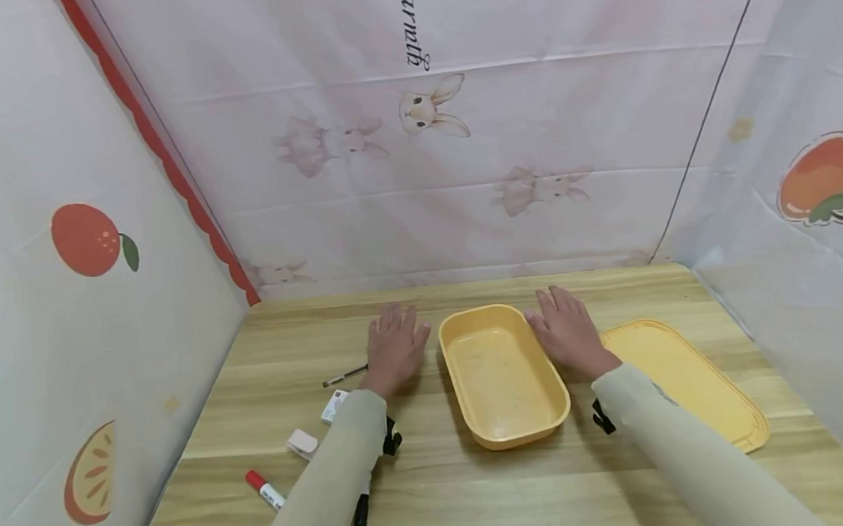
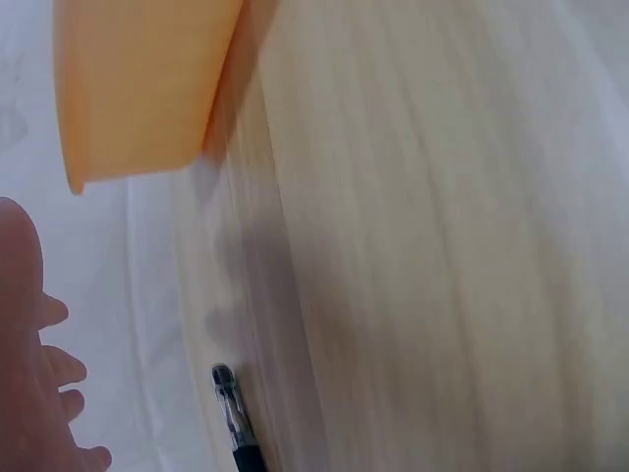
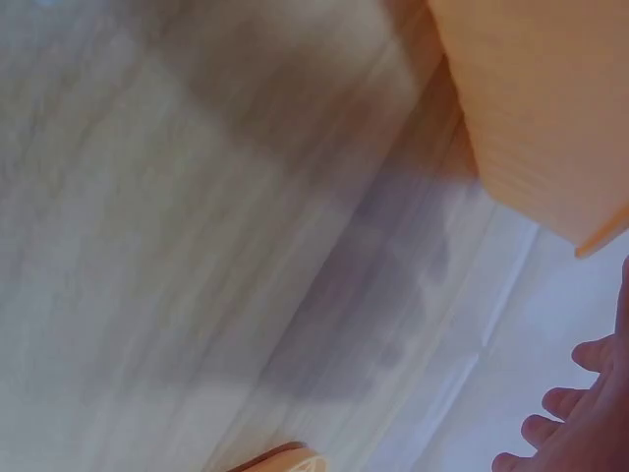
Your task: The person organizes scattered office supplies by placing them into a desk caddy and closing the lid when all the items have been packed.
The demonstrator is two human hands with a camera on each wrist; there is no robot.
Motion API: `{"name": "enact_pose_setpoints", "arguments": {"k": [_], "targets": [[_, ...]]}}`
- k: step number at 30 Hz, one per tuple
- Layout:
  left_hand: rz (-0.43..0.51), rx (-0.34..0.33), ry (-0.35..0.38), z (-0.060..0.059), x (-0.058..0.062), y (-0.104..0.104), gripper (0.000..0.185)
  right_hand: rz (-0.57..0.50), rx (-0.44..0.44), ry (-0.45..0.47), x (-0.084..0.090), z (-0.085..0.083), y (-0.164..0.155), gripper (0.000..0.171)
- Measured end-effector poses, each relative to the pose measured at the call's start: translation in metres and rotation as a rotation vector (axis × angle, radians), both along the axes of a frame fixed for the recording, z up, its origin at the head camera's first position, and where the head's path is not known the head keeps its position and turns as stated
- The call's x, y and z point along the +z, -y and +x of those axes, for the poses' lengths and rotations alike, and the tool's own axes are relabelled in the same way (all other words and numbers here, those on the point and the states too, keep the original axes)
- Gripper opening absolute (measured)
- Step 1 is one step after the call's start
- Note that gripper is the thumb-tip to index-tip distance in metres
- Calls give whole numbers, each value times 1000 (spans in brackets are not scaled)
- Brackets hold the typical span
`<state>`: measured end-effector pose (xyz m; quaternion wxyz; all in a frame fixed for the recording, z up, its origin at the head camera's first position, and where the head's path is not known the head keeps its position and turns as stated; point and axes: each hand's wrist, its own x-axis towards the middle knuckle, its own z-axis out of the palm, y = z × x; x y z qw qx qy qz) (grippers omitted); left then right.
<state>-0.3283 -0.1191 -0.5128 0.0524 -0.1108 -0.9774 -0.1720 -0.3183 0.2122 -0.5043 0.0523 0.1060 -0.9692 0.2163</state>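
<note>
A yellow plastic box (image 1: 505, 381) without its lid stands on the wooden table between the two hands. The left hand (image 1: 396, 347), fingers spread and straight, hovers left of the box with a gap to its wall. Below that hand lies a pen (image 2: 234, 418), which the hand partly covers in the head view. The right hand (image 1: 565, 330) is held over the box's right rim, fingers straight and pointing away. A flat yellow lid (image 1: 691, 385) lies right of the box, partly hidden under the right sleeve. Neither hand holds anything.
Left of the left forearm are a small white box (image 1: 334, 405), a pale eraser-like block (image 1: 302, 443) and a red-capped marker (image 1: 264, 489). A black-capped marker (image 1: 362, 509) shows beside the left sleeve. Printed cloth walls (image 1: 419, 238) enclose the table on three sides.
</note>
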Motion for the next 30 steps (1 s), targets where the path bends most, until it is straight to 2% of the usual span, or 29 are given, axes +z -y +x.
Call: {"name": "enact_pose_setpoints", "arguments": {"k": [5,12,20,24,30], "targets": [[29,10,-16,9,-1,-9,70,-26,11,-29,0,7,0,80],[126,3,-6,29,-2,-24,72,-66,8,-19,0,21,6,67],[143,12,-13,51,-1,-37,73,-73,19,-36,-1,35,10,64],[131,14,-2,63,-2,-42,73,-75,18,-14,-4,43,10,65],[172,35,33,80,-5,-49,74,-82,22,-11,-11,53,10,68]]}}
